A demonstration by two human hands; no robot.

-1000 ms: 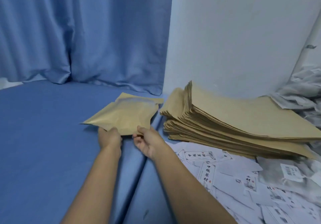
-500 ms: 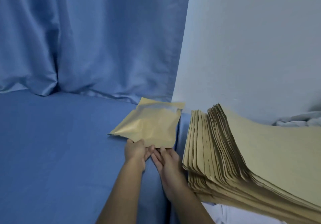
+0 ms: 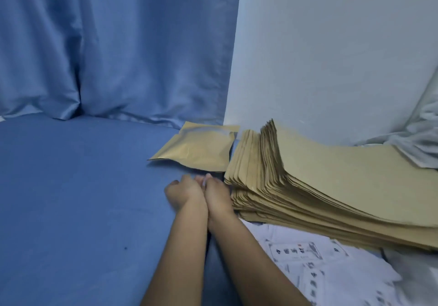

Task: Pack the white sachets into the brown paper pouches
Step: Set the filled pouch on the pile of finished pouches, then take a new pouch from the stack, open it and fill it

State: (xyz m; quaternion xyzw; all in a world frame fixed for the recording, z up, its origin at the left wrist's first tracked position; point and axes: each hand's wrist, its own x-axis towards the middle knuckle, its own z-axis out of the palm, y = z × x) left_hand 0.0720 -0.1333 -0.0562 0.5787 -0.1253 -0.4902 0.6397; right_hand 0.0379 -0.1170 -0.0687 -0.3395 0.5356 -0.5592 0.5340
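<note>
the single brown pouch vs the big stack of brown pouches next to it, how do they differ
The single pouch lies alone and flat on the blue surface, while the stack is many pouches piled and fanned out. The single pouch looks slightly puffed with a sheen, whereas the stack's pouches look flat and matte. The single pouch sits left of the stack, whose near edge overlaps the white sachets. Both share the same brown paper colour.

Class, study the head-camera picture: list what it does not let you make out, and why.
Head view, lone brown pouch: opaque paper hides any contents.
Head view, pouch stack: right edge cuts it off, so no count.
Head view, white sachets: print blurred and too small to read.
Head view, crumpled grey material: cut by the right edge, unidentifiable.
</note>
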